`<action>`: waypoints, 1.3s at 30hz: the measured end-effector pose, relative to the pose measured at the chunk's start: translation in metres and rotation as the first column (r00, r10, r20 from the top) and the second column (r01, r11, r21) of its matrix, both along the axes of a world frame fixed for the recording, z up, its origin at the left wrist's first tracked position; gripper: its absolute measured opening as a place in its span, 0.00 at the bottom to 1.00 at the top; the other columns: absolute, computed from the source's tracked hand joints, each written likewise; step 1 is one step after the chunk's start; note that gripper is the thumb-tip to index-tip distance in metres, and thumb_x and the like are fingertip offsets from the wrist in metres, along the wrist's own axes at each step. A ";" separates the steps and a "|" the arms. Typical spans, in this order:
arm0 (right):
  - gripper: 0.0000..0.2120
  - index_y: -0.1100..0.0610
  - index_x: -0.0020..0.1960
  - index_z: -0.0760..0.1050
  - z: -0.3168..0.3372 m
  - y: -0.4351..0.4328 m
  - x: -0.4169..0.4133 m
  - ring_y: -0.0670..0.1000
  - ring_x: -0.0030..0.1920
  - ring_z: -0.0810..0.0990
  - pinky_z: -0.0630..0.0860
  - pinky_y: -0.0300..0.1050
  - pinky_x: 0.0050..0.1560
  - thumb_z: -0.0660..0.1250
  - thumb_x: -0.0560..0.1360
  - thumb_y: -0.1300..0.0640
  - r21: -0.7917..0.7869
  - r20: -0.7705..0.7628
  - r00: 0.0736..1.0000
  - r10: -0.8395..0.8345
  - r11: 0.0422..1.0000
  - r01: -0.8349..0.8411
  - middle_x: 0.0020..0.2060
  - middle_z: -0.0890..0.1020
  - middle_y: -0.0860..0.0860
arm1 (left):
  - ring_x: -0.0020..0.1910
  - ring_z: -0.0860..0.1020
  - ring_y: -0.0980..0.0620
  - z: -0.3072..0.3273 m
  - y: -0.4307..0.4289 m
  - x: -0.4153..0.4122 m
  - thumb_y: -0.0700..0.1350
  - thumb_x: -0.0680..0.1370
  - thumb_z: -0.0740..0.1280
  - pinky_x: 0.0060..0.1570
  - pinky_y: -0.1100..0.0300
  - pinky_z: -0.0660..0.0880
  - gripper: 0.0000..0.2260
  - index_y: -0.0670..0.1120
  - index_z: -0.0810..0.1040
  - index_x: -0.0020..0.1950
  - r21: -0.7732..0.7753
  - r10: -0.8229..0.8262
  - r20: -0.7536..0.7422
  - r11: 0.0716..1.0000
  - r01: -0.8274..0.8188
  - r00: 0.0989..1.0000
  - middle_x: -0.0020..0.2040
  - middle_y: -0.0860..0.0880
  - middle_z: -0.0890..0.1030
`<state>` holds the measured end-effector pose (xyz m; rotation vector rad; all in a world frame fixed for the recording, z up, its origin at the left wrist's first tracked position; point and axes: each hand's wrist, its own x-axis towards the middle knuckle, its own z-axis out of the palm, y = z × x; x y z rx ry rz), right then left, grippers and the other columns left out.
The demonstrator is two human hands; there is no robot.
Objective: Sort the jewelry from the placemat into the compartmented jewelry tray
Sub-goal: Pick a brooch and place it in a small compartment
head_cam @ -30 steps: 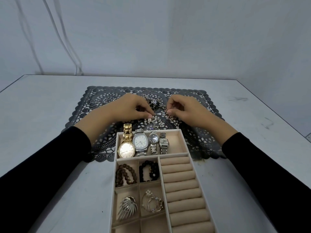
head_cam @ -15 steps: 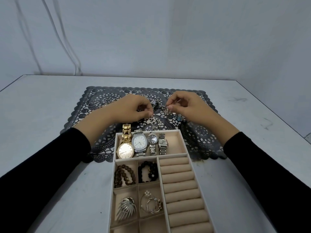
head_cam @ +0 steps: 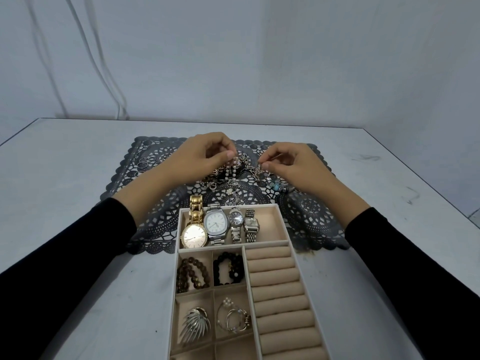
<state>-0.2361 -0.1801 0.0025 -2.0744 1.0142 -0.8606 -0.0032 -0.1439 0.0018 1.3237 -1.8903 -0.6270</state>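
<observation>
A dark lace placemat (head_cam: pixel 309 211) lies on the table with a tangled heap of jewelry (head_cam: pixel 242 168) at its middle. My left hand (head_cam: pixel 202 158) pinches a pearl strand (head_cam: pixel 231 172) that hangs down over the mat. My right hand (head_cam: pixel 288 162) pinches a thin chain (head_cam: pixel 255 171) from the same heap. A bracelet with blue beads (head_cam: pixel 276 184) lies under my right hand. The beige compartmented tray (head_cam: pixel 283 224) stands in front, with several watches (head_cam: pixel 215 223) in its top compartment, bead bracelets (head_cam: pixel 192 274) below them, and brooches (head_cam: pixel 193 327) further down.
Several thin rings (head_cam: pixel 145 162) lie on the mat's left part. The tray's right column holds padded ring rolls (head_cam: pixel 279 292). A gold watch strap (head_cam: pixel 196 203) hangs over the tray's far rim. Grey table surface surrounds the mat; a wall stands behind.
Both hands have risen a little from the heap and drawn apart. The pearl strand now hangs lifted from my left fingers, and the chain is pulled up by my right.
</observation>
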 end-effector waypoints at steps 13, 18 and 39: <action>0.03 0.54 0.46 0.81 -0.006 -0.005 0.000 0.47 0.42 0.82 0.80 0.48 0.50 0.71 0.74 0.61 0.008 -0.024 1.000 0.001 1.000 0.000 0.40 0.84 0.49 | 0.42 0.83 0.57 -0.004 -0.002 0.006 0.43 0.81 0.64 0.48 0.65 0.78 0.08 0.46 0.79 0.58 0.160 0.006 -0.084 0.987 0.008 0.996 0.48 0.52 0.85; 0.03 0.54 0.45 0.81 -0.007 -0.005 0.001 0.46 0.41 0.82 0.79 0.46 0.49 0.70 0.74 0.61 0.014 -0.022 1.000 -0.002 1.000 0.003 0.40 0.84 0.50 | 0.43 0.81 0.58 -0.001 -0.001 0.005 0.45 0.81 0.64 0.49 0.64 0.76 0.10 0.48 0.80 0.60 0.226 -0.016 -0.072 0.974 0.031 0.997 0.51 0.53 0.85; 0.03 0.56 0.47 0.81 -0.006 0.000 0.003 0.43 0.40 0.82 0.79 0.37 0.46 0.71 0.74 0.61 0.024 -0.015 1.000 0.009 1.000 -0.009 0.39 0.84 0.46 | 0.48 0.79 0.51 0.015 0.002 0.010 0.33 0.78 0.65 0.47 0.62 0.71 0.10 0.44 0.83 0.53 -0.168 0.161 0.431 0.981 -0.096 0.888 0.45 0.51 0.79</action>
